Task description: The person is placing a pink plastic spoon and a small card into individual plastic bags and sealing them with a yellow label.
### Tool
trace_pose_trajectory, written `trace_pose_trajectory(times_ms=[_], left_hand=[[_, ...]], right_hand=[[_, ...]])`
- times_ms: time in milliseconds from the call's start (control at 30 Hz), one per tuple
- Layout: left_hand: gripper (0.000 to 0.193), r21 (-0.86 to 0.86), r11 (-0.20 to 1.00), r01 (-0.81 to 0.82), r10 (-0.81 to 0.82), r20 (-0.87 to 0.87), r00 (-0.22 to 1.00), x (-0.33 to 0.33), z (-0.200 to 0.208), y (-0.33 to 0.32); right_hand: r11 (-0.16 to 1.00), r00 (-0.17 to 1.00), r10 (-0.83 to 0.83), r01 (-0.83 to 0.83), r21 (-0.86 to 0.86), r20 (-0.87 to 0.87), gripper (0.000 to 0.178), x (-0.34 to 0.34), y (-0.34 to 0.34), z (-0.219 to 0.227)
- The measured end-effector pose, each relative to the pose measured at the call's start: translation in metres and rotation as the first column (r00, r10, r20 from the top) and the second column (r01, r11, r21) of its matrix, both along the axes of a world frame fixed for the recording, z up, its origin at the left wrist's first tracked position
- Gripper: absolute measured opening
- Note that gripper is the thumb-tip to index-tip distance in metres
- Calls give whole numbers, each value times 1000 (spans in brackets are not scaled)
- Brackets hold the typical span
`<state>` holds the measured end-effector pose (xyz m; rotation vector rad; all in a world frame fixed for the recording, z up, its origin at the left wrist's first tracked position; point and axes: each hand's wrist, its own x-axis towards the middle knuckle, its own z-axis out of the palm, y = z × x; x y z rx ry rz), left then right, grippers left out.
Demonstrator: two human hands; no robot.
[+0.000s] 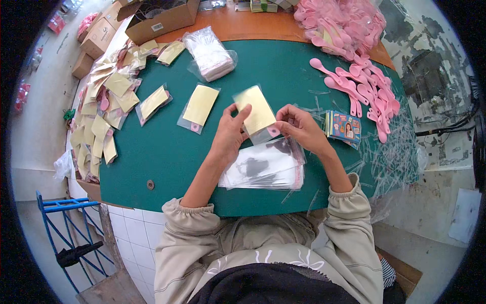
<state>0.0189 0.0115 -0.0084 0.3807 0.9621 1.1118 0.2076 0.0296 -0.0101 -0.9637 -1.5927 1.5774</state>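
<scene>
A clear plastic packet (257,109) with a pale yellow card and something pink at its lower end is held up over the green mat. My left hand (229,133) grips its left side, thumb on top of the card. At the packet's lower right corner, the fingers of my right hand (305,133) are pinched together on the plastic. Just below both hands lies a fanned stack of clear bags (263,169). Left of my left hand rest two similar packets, one flat (202,101) and one tilted (153,104). Printed cards (345,127) are stacked beside my right wrist.
Pink spoons (364,91) lie loose at the right, below a bag of more spoons (339,25). Clear plastic strips (392,159) litter the right edge. Packets are heaped along the left (96,126). A wrapped white bundle (210,53) and an open cardboard box (162,23) stand farther back.
</scene>
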Motion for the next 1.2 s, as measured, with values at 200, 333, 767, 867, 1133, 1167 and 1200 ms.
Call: trace_pose_trajectory(times_ms=[200, 333, 767, 867, 1133, 1167, 1200], left_hand=[[41, 207, 977, 55, -15, -187, 982, -1, -3, -3], [38, 209, 971, 119, -95, -122, 988, -1, -1, -3], [35, 197, 980, 8, 5, -69, 998, -4, 5, 0], [36, 199, 980, 22, -6, -80, 997, -4, 7, 0], [39, 264, 946, 188, -175, -73, 982, 2, 8, -5], [39, 268, 944, 193, -179, -75, 981, 2, 9, -6], [39, 268, 944, 192, -178, -75, 981, 2, 8, -6]], right_hand=[[992, 979, -99, 84, 89, 178, 19, -3, -2, -3], [985, 968, -158, 140, 102, 195, 18, -8, -8, 5], [869, 987, -128, 65, 491, 95, 16, -5, -8, 17], [975, 996, -85, 75, 210, 38, 17, 4, -2, 10], [962, 974, -215, 197, 191, 77, 18, 0, -1, 3], [962, 972, -217, 197, 191, 91, 18, 0, -2, 3], [962, 972, -216, 196, 191, 91, 18, 0, -2, 3]])
